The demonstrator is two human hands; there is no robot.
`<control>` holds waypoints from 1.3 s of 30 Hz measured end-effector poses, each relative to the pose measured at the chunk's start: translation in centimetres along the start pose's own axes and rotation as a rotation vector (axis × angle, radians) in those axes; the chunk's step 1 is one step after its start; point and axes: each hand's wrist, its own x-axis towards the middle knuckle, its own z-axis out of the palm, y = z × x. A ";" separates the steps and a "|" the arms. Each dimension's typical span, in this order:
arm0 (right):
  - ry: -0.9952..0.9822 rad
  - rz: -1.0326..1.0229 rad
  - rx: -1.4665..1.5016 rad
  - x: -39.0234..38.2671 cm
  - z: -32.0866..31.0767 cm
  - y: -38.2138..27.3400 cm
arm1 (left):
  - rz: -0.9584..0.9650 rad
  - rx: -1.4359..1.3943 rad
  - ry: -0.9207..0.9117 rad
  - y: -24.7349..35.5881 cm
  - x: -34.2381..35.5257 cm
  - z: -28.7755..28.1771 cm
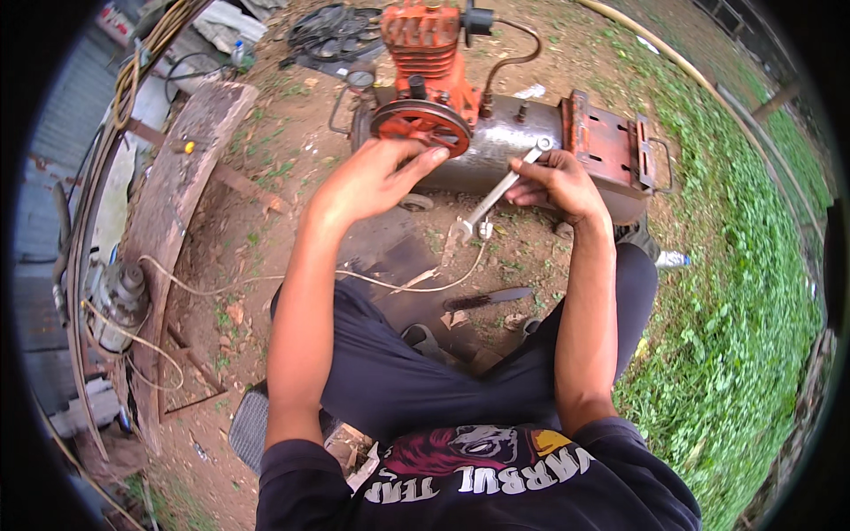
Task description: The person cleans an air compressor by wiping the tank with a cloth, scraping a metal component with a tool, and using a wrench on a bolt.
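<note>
In front of me stands an orange-red air compressor pump (427, 53) on a grey metal tank (509, 133). My left hand (376, 180) is at the lower rim of the pump's pulley wheel (423, 124), thumb along the near side and fingers curled onto the rim, partly hidden. My right hand (558, 184) holds a combination wrench (492, 200) at a slant between thumb and fingers. The ring end points up towards the tank, and the open end hangs low over the ground.
A dark blade-shaped piece (489, 298) lies on the dirt between my knees. A pale cord (372, 281) crosses the ground to a metal motor-like unit (121, 296) by a wooden plank (181, 190) at left. A slotted orange mounting plate (609, 142) tops the tank's right end.
</note>
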 end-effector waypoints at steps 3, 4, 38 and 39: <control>0.047 -0.072 0.115 -0.8 -0.6 -1.1 | -0.024 -0.187 -0.144 -1.2 -0.1 1.5; 0.059 -0.098 0.127 -1.0 -0.7 -1.3 | -0.029 -0.236 -0.163 -1.3 0.0 1.8; 0.410 -0.100 0.634 6.1 4.1 11.6 | 0.258 -0.246 0.692 0.0 8.0 2.0; 0.412 -0.092 0.666 6.4 4.7 11.4 | 0.258 -0.207 0.732 -0.2 8.0 1.9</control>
